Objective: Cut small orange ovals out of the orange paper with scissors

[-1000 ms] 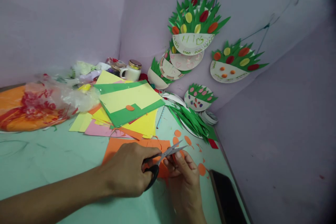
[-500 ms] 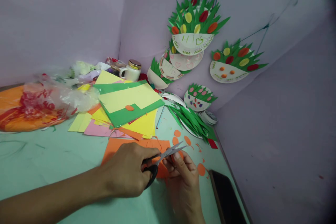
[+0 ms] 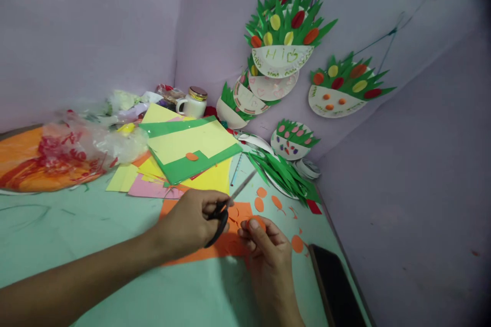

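Note:
My left hand point(image 3: 192, 217) is closed round the black handles of a pair of scissors point(image 3: 241, 186). The blades look closed together and point up and to the right. Between the thumb and fingers of my right hand point(image 3: 270, 250) is an orange paper piece point(image 3: 258, 223), partly covered by the thumb. Under both hands lies an orange paper sheet point(image 3: 187, 256) with cut edges and scraps on it. To the right of my right hand are loose orange paper ovals point(image 3: 297, 244) and thin offcuts.
A dark phone point(image 3: 335, 281) lies at the right edge. Behind are stacked coloured papers point(image 3: 210, 179), a plastic bag point(image 3: 88, 143), a lidded white mug point(image 3: 193, 106) and green paper strips point(image 3: 282, 176) on a plate. Decorated paper-plate baskets point(image 3: 284, 59) hang on the wall.
The scissors' blades have gone from spread to closed and moved up and left, off the orange paper piece. My right hand keeps hold of that piece. The view has shifted slightly.

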Demonstrator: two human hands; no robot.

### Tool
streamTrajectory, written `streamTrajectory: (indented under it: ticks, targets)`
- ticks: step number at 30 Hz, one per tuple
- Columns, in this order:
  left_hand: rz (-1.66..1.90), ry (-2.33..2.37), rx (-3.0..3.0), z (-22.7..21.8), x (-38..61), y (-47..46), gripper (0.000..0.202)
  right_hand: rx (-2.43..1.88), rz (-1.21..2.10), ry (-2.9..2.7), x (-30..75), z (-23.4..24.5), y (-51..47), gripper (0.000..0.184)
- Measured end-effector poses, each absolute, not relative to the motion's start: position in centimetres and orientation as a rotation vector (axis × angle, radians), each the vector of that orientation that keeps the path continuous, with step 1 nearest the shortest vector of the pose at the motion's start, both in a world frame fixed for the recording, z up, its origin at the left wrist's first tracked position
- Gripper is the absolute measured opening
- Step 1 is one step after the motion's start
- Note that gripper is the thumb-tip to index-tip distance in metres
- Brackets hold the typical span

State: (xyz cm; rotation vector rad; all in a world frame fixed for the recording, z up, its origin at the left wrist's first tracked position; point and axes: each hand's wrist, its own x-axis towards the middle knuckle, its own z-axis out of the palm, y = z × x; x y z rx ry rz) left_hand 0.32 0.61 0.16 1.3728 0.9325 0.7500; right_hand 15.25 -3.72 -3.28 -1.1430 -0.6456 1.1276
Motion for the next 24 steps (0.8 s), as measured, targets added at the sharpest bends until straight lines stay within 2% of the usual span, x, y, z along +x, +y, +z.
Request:
streamTrajectory:
  ticks: [3,5,9,19,24]
  targets:
    - [0.745,1.000,1.163,0.6,0.1,1.0,0.032,-1.311,0.868,-0.962,15.1,-3.5,-4.0,0.013]
    - [0.726,0.982,1.078,0.8,-0.1,1.1,0.034,-1.316,0.610,-1.226,15.2,-3.7,-4.1,0.006]
    - [0.645,0.956,0.986,0.5,-0.3,1.0,0.027,-1.104,0.295,-1.634,15.6,-4.0,-4.2,0.027]
    - [0.592,0.936,0.932,0.0,-0.1,0.9,0.036,-1.028,0.070,-1.867,16.2,-3.8,-4.3,0.037]
    - [0.675,0.935,0.977,-0.2,0.1,0.7,0.034,-1.045,0.123,-1.869,16.3,-4.4,-4.3,0.036]
